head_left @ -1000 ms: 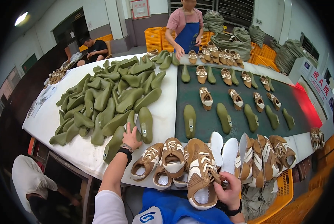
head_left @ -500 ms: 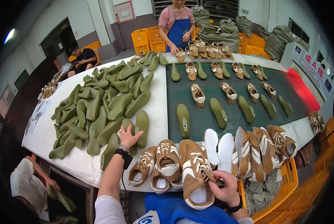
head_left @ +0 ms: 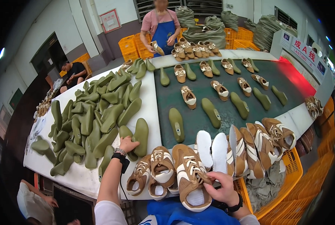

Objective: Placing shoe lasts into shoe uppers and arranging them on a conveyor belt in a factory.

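Observation:
My left hand (head_left: 129,144) is closed around a green shoe last (head_left: 126,132) at the near right edge of a heap of lasts (head_left: 94,116); another last (head_left: 140,137) stands right against my fingers. With my right hand (head_left: 223,189) I pinch the tongue or lace end of a brown and white sneaker (head_left: 191,176), whose heel opening faces me. To its left are more brown sneakers (head_left: 162,165). On its right stand white insoles (head_left: 220,153) and a row of sneakers (head_left: 263,142) tipped on their sides.
A dark green belt (head_left: 227,125) carries spaced sneakers and lasts beyond my hands. An orange crate (head_left: 291,168) with grey cloth is at my right. Across the table a co-worker in a blue apron (head_left: 163,35) holds a sneaker. Other people are at the left.
My left hand's spread fingers have closed on the last. Across the table the co-worker has lifted a sneaker. Lasts from the person at lower left now lie on the heap's left side.

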A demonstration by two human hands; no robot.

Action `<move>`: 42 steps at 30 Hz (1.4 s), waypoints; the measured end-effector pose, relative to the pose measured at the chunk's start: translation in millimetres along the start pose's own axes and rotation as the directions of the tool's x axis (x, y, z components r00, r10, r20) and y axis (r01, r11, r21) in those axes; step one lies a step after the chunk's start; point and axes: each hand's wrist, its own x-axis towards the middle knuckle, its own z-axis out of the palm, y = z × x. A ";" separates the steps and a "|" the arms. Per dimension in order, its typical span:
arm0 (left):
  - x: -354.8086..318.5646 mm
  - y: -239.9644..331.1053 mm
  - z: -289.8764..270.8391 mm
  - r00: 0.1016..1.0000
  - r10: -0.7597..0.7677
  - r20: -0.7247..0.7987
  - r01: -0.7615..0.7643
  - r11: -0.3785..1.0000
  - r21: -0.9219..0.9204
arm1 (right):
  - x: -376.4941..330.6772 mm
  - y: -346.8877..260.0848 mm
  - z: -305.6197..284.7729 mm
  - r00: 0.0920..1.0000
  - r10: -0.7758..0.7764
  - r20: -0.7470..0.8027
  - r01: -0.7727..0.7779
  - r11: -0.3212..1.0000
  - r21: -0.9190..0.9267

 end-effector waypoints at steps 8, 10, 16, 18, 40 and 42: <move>-0.1 11.2 12.7 0.974 0.136 -0.184 -0.115 0.986 0.123 | 0.8 -1.3 0.8 1.000 0.023 0.014 -0.023 0.999 0.022; 0.5 5.1 15.6 0.970 0.145 -0.194 -0.123 0.985 0.124 | 1.4 -2.2 1.0 1.000 0.012 0.024 -0.013 1.000 0.020; -1.7 10.4 10.1 0.972 0.157 -0.174 -0.137 0.983 0.121 | 1.3 -0.6 2.0 1.000 0.011 0.020 -0.012 1.000 0.025; -3.8 12.7 7.5 0.976 0.157 -0.148 -0.139 0.982 0.126 | 1.3 0.1 1.9 1.000 0.013 0.020 -0.014 0.999 0.030; -10.7 47.6 -6.6 0.995 0.010 -0.103 0.027 0.935 0.353 | 0.9 5.5 -5.1 0.999 0.015 0.033 -0.016 0.999 0.043; -6.8 50.0 -11.6 0.999 0.000 -0.034 0.014 0.915 0.404 | 3.1 5.0 -8.0 1.000 -0.001 0.025 0.000 1.000 0.029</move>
